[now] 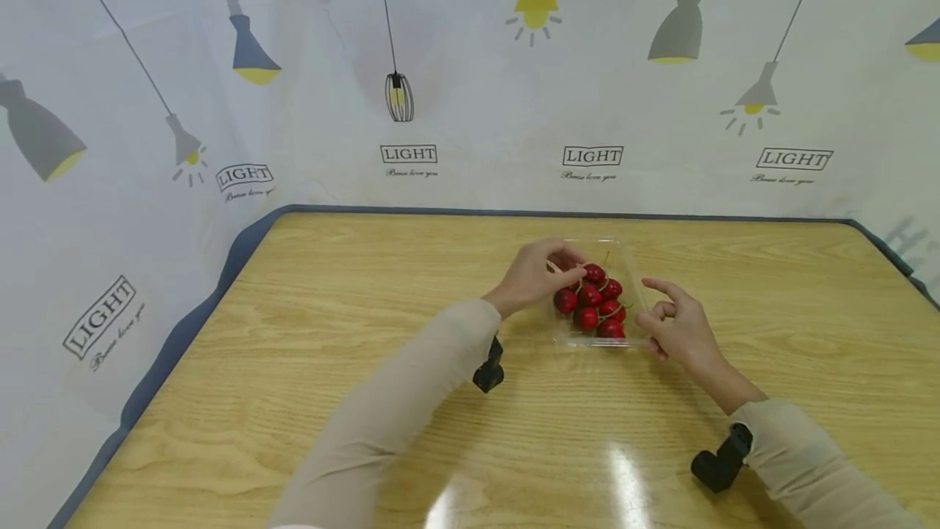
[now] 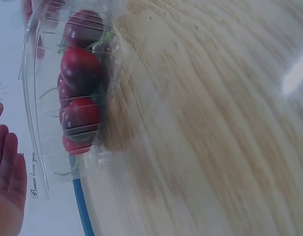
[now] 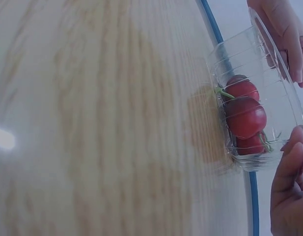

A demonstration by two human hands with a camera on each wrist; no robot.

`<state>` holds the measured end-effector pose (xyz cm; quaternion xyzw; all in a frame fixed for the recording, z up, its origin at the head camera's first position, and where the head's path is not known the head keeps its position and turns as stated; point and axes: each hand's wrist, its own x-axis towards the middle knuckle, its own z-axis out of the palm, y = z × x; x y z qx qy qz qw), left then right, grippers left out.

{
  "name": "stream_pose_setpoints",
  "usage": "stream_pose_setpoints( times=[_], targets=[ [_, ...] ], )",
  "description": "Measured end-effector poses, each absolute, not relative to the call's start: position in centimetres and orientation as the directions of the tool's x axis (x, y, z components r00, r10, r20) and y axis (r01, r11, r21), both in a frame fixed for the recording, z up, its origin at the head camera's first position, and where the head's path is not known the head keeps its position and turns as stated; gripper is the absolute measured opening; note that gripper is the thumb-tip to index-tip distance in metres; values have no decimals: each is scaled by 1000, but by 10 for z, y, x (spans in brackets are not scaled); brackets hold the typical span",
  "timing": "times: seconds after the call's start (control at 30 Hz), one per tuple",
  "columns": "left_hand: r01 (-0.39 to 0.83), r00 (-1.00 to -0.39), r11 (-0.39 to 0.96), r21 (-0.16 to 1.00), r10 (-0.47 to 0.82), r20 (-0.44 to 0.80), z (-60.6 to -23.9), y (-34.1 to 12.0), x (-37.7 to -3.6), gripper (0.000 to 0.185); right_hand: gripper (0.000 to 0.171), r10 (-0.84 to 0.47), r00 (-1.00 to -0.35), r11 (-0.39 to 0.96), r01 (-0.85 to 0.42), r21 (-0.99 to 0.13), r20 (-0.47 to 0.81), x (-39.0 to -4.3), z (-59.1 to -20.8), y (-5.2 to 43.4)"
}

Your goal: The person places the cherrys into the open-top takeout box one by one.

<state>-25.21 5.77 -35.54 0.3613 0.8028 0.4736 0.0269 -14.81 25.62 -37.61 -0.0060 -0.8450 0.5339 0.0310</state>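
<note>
A clear plastic box holds several dark red cherries with green stems. My left hand reaches over the box's left side, its thumb and fingertips close to a cherry at the upper part of the pile. In the left wrist view that hand shows relaxed, fairly straight fingers above the rim, with nothing seen between them. At the box's right side my right hand holds the edge, thumb against the rim and index finger stretched out. The right wrist view shows this hand at the box's corner.
The box stands on a wood-grain table near its far edge. Behind it hangs a white backdrop printed with lamps and words. Dark wrist mounts sit below both sleeves.
</note>
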Motion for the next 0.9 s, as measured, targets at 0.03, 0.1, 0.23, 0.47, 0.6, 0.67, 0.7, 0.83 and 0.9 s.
stream_pose_setpoints(
  times=[0.03,0.1,0.23,0.47,0.6,0.67,0.7,0.83,0.9],
  targets=[
    [557,-744,291,778,592,311,-356,55,-253,16,56,42,-998,426,-22,-904,45,-148,-376,256],
    [555,-756,281,783,564,333,-358,50,-254,16,56,41,-998,423,-20,-906,41,-148,-376,256],
    [551,-769,249,796,522,369,-362,40,-254,18,56,42,-998,430,-18,-903,40,-147,-375,257],
    [564,-779,256,785,479,404,-368,27,-254,23,51,58,-996,462,-30,-886,64,-147,-377,257],
    [598,-770,310,739,477,423,-367,21,-254,25,49,70,-995,481,-34,-876,77,-148,-376,257],
    [611,-775,388,690,472,420,-364,19,-253,28,48,80,-992,514,-40,-857,94,-149,-375,257],
    [617,-776,437,654,472,418,-363,18,-253,29,48,89,-991,533,-39,-845,102,-149,-374,257],
    [618,-786,611,495,481,389,-356,14,-250,35,47,115,-981,607,-57,-793,159,-151,-370,258],
    [623,-781,658,424,493,383,-354,13,-248,38,47,113,-975,618,-82,-782,191,-153,-367,258]
  ],
)
